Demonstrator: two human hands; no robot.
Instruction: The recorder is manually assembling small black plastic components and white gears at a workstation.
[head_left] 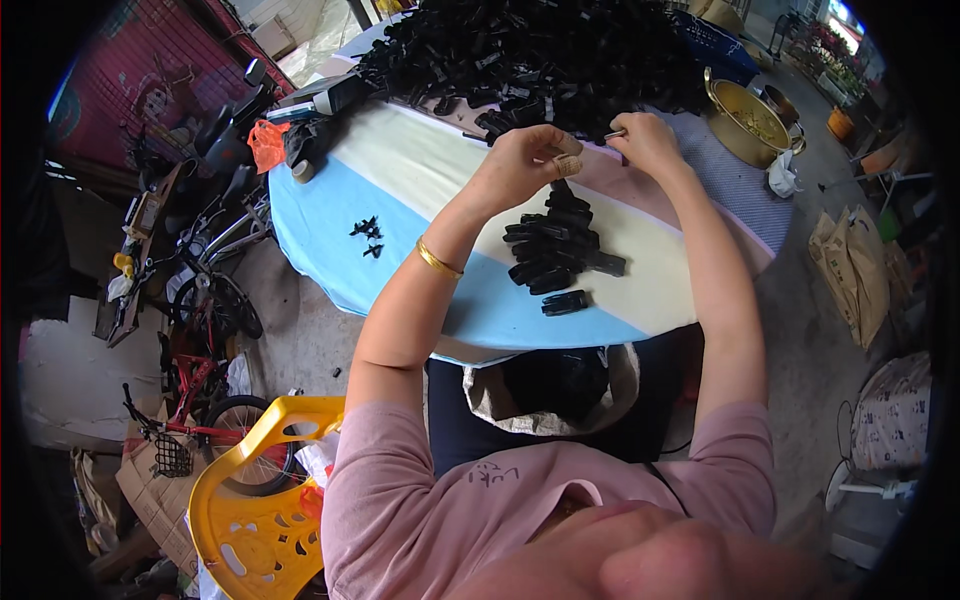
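Over the cloth-covered table [390,210], my left hand [530,162] is closed, with thumb and fingers curled together and tan wraps on its fingertips. What it pinches, if anything, is hidden. My right hand [648,142], a little to its right, pinches a small thin grey piece [614,134]. Just below my left hand lies a small heap of black plastic clip-like pieces [555,235], with one black piece [565,303] apart at its near end. Beyond both hands rises a large pile of similar black pieces [540,55].
Several tiny black bits [368,235] lie on the blue stripe at left. A brass-coloured pot [745,120] stands at the table's right. An open sack [490,395] sits on my lap below the near edge. A yellow plastic chair [225,500] and a bicycle [205,365] are at left.
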